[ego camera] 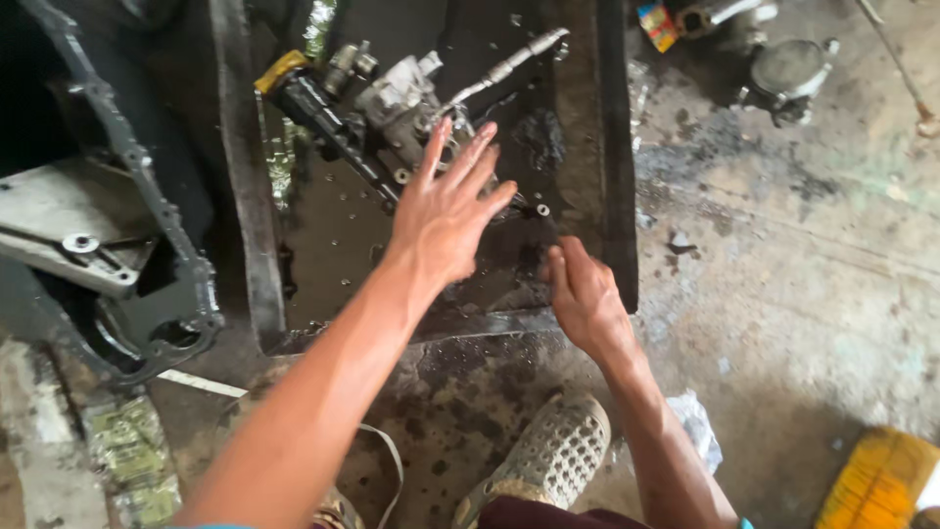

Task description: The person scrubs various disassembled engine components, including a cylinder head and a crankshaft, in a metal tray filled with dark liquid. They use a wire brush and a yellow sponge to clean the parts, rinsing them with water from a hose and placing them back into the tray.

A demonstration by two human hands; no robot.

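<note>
Two bare hands are working over a shallow, dark rectangular metal tray (257, 245) whose floor is gleaming with black oil, seemingly so that whatever drips off the parts collects inside its raised rim. The left hand (446, 211) is reaching out flat, its fingers (477, 157) spread wide apart and gripping nothing; just beyond and partly under those fingertips is lying a greasy grey cast-metal pump assembly with bolts and a pipe fitting (401, 103), resting on the tray floor. Running from the assembly away past the fingertips is a thin silver metal pipe (504, 69), and to the thumb side a black cylindrical part with a yellow end (308, 98) is leaning along the tray. The right hand (585, 294) is sitting lower, at the tray's near corner, its fingers curled loosely together against the oily rim, probably to brace; I cannot tell whether anything small is pinched in them. A small round washer (541, 209) is lying between the two hands. Below the wrists, a perforated grey rubber clog (548, 456) is planted on the stained concrete floor (783, 245), and far off the left wrist a dark cast housing with bolt holes (147, 196) is lying.
</note>
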